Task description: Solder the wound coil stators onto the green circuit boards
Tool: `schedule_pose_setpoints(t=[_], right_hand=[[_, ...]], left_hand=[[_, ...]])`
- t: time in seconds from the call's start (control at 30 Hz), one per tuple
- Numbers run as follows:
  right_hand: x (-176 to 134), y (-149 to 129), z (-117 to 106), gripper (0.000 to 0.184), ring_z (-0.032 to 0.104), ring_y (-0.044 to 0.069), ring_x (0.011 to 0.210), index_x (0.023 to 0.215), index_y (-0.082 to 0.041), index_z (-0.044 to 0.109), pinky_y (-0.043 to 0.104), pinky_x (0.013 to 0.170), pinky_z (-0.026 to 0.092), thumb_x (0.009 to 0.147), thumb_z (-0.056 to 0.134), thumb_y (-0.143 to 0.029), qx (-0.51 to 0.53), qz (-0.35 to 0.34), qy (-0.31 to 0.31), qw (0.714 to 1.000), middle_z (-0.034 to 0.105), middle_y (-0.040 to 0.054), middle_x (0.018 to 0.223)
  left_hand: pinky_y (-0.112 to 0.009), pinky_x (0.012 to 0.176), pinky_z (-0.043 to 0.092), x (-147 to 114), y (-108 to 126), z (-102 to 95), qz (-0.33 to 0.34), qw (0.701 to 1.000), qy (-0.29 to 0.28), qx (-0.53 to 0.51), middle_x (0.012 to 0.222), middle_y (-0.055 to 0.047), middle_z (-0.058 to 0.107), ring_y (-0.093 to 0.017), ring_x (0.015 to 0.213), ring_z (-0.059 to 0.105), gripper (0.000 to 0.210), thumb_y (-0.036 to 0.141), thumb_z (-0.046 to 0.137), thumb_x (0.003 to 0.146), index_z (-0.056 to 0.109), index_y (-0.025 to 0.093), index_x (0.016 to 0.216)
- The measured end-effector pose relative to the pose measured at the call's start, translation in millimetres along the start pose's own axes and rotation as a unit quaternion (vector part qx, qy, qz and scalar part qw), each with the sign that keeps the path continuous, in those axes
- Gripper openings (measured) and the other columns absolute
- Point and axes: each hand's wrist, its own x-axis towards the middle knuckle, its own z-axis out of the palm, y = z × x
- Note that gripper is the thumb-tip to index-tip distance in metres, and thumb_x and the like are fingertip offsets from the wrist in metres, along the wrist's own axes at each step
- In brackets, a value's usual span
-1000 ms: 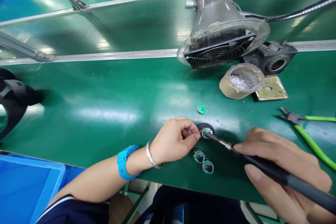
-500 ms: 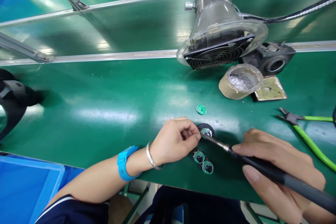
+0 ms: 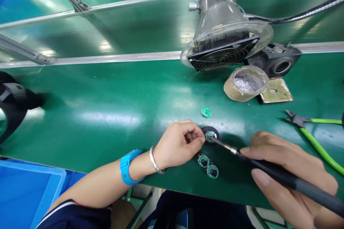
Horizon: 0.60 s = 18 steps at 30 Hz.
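My right hand (image 3: 292, 175) is closed around the black handle of a soldering iron (image 3: 271, 166). The iron's metal tip points left and lies over a small round circuit board (image 3: 210, 135) seated in a black ring (image 3: 214, 130). At the left edge of that board, my left hand (image 3: 184, 142) pinches thumb and forefinger together; what sits between the fingertips is too small to make out. Two more round circuit boards, an upper one (image 3: 203, 160) and a lower one (image 3: 212, 170), lie touching nearer the table edge. A bright green round board (image 3: 206, 112) rests beyond the ring.
A fume extractor with a fan grille (image 3: 224, 55) hangs over the back of the green table (image 3: 120, 93). Below it stand a tan cup (image 3: 236, 91), a yellowish sponge tray (image 3: 276, 91) and a dark iron holder (image 3: 276, 61). Green-handled cutters (image 3: 301, 121) lie right; a blue bin (image 3: 29, 189) is at left.
The soldering iron and my right hand have shifted slightly right, its tip moving from the board's left edge toward its middle. My left hand stays in place.
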Motion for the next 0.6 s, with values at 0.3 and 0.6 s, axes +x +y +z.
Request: schedule_pose_setpoints(t=[0.3, 0.6], right_hand=[[-13.5, 24.0, -1.2, 0.022, 0.059, 0.021, 0.071, 0.097, -0.021, 0.066, 0.035, 0.056, 0.045, 0.079, 0.057, -0.013, 0.041, 0.089, 0.086, 0.991, 0.064, 0.0061, 0.079], [-7.2, 19.3, -22.7, 0.023, 0.060, 0.024, 0.075, 0.099, -0.026, 0.068, 0.038, 0.058, 0.046, 0.080, 0.059, -0.018, -0.026, 0.056, 0.207, 0.976, 0.063, 0.0076, 0.083]], left_hand=[[-0.017, 0.049, 0.041, 0.3, -3.4, 0.0, -0.010, 1.000, -0.004, -0.021, 0.070, 0.001, 0.056, -0.005, 0.055, 0.049, 0.007, 0.018, 0.060, 0.079, 0.063, 0.014, 0.074], [-0.018, 0.051, 0.044, -4.1, 1.5, 1.4, 0.129, 0.989, 0.045, 0.055, 0.071, -0.001, 0.057, -0.007, 0.056, 0.052, 0.005, 0.015, 0.057, 0.079, 0.060, 0.015, 0.075]])
